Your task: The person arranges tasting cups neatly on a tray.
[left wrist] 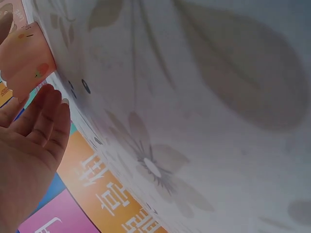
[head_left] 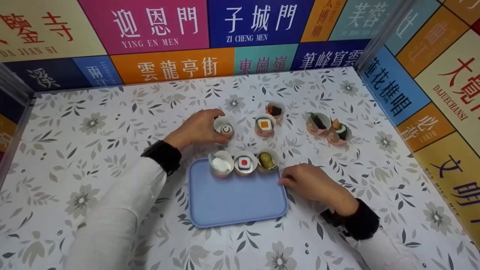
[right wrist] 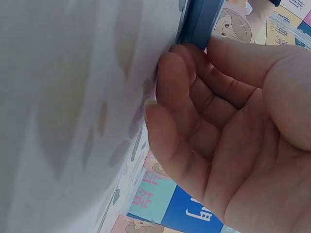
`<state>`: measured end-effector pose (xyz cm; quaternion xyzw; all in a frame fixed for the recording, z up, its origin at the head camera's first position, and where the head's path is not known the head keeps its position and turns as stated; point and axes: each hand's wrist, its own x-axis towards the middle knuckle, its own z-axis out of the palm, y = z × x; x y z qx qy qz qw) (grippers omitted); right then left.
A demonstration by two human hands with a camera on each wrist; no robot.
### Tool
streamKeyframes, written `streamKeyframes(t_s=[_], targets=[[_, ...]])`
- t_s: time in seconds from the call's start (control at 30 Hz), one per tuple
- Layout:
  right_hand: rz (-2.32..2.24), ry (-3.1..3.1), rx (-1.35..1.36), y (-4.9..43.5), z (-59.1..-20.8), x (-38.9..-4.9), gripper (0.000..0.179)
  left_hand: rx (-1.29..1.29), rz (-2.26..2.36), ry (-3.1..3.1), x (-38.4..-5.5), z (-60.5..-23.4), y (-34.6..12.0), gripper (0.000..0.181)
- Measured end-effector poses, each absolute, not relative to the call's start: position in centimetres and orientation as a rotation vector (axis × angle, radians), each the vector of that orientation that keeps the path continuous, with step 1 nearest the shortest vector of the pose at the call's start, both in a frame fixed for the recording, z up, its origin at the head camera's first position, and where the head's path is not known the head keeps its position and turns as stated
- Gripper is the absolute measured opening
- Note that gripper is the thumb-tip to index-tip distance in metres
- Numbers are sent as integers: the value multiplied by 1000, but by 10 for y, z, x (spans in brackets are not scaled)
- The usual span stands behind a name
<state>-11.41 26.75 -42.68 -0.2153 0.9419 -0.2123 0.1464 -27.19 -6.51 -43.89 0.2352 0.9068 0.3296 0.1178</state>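
Observation:
My left hand (head_left: 200, 128) has its thumb and fingers on either side of a paper cup (head_left: 219, 122) that holds a small round sushi piece (head_left: 226, 129). In the left wrist view, the pink outside of that cup (left wrist: 30, 62) shows beside the fingertips. Beyond the table-level tray's right edge, my right hand (head_left: 311, 183) pinches the rim of the blue tray (head_left: 238, 198) between thumb and curled fingers; the right wrist view shows the tray's edge (right wrist: 201, 22) there. Along the tray's far side stand three cups: a white piece (head_left: 221, 164), a red-centred square piece (head_left: 245, 162) and a yellow-green piece (head_left: 266, 161).
Right of the left hand stand a cup with an orange-topped square piece (head_left: 265, 124) and, behind it, a dark-wrapped piece (head_left: 275, 110). Farther right are a green-filled cup (head_left: 317, 122) and a cone-like piece in a cup (head_left: 338, 132). Printed panels (head_left: 161, 22) border the floral tabletop (head_left: 82, 150).

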Motion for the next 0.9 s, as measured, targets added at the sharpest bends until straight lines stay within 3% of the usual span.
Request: streamKeyframes(t_s=[0.13,0.37,0.63,0.9], targets=[[-611,2708,-618,268,-427,-114,17,689,945,2663,-272,-441,-62,72],[-610,2702,-618,268,-427,-115,18,649,946,2639,-272,-443,-57,85],[-583,2735,-655,267,-427,-115,18,687,954,2619,-274,-443,-55,65],[-597,2729,-654,268,-427,-114,17,667,932,2600,-272,-440,-62,71]])
